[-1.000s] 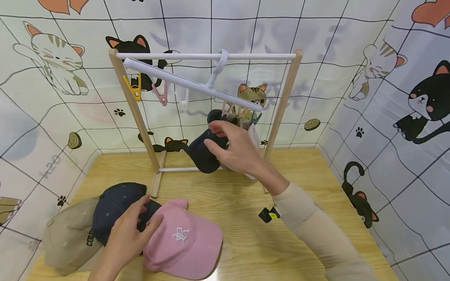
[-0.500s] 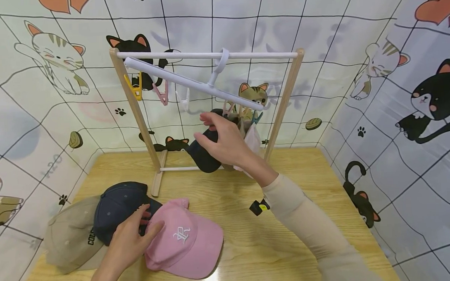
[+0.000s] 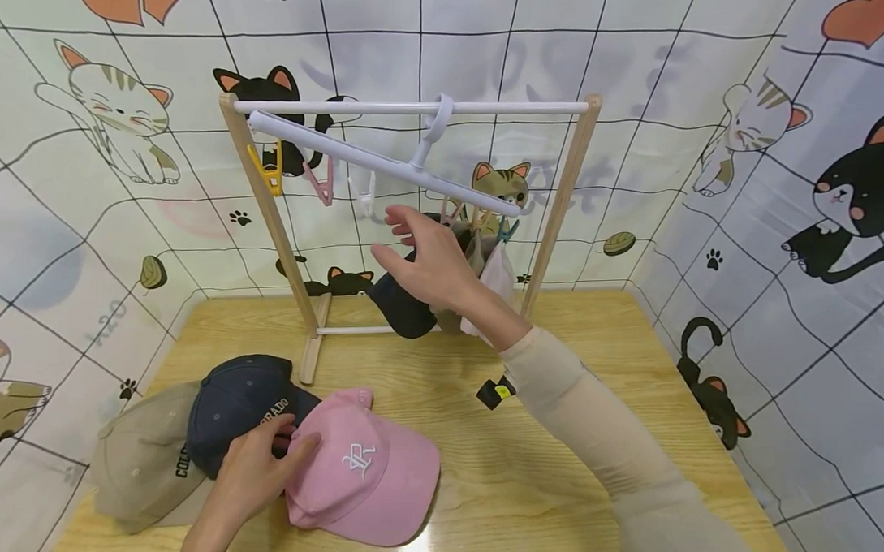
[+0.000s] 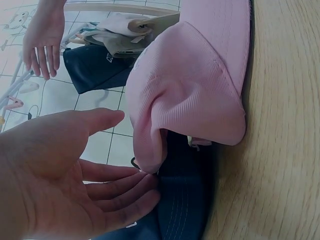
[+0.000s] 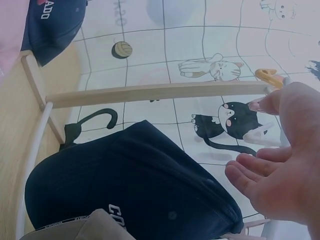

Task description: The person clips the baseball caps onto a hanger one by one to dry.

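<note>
My left hand (image 3: 255, 469) reaches between a pink cap (image 3: 390, 473) with a white emblem and a navy cap (image 3: 230, 397) on the table. In the left wrist view its fingertips (image 4: 150, 197) are right at the pink cap's lower edge and the navy cloth, the thumb apart. My right hand (image 3: 434, 264) hangs in the air with fingers spread, holding nothing, before a hanging navy cap (image 5: 115, 170). Behind that cap hang a beige cap and a pale pink cap (image 3: 495, 282), partly hidden by the hand. Clothespins hold them to a tilted white hanger (image 3: 379, 162).
The hanger hooks over the white bar (image 3: 334, 109) of a wooden rack. Yellow (image 3: 270, 170), pink (image 3: 322, 183) and white clothespins hang from its left half. A beige cap (image 3: 144, 457) lies left of the navy one. A black strap with a yellow mark (image 3: 496, 393) shows by the right sleeve.
My right hand has drifted left and slightly up, uncovering more of the pale pink hanging cap. The left hand has moved slightly in between the navy and pink caps.
</note>
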{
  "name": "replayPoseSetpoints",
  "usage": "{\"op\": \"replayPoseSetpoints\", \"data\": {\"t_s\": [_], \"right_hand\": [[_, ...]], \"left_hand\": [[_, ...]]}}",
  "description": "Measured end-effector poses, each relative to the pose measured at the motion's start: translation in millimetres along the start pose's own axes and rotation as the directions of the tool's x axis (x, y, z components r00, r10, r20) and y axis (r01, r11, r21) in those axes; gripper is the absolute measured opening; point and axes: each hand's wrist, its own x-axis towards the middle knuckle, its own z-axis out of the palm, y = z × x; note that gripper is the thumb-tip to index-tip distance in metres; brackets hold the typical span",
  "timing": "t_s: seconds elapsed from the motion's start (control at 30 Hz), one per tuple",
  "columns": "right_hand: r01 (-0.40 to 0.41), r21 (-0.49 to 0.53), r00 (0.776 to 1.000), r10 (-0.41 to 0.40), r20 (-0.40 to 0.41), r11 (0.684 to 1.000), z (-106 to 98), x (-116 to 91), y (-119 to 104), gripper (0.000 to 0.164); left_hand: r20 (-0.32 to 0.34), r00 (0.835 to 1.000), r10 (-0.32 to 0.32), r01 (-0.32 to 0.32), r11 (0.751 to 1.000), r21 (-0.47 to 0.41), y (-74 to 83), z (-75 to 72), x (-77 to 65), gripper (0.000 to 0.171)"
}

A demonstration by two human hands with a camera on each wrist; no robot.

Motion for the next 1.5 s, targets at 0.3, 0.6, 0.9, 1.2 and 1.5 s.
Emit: {"op": "replayPoseSetpoints", "data": {"t_s": [0.3,0.6,0.9,1.2,1.5], "right_hand": [[-0.045,0.053,0.999,0.045,0.007,0.998,3,16,-3,0.068],[-0.084,0.126,0.996,0.088,-0.024,0.988,7,28,-6,0.067],[-0.073,0.175,0.994,0.086,-0.066,0.982,12,35,-8,0.064],[-0.054,0.215,0.991,0.079,-0.110,0.975,16,40,-12,0.052],[-0.053,0.241,0.983,0.093,-0.155,0.969,19,43,-16,0.045]], "left_hand": [[0.048,0.995,-0.093,0.093,0.996,0.004,-3.5,-2.4,4.1,0.069],[0.055,0.993,-0.106,0.110,0.990,-0.091,-5.6,-2.5,9.3,0.066],[0.104,0.984,-0.147,0.169,0.952,-0.254,-6.0,0.9,15.3,0.062],[0.105,0.985,-0.138,0.169,0.895,-0.413,1.0,4.9,20.8,0.049],[0.106,0.989,-0.102,0.142,0.849,-0.508,5.8,8.3,24.3,0.040]]}}
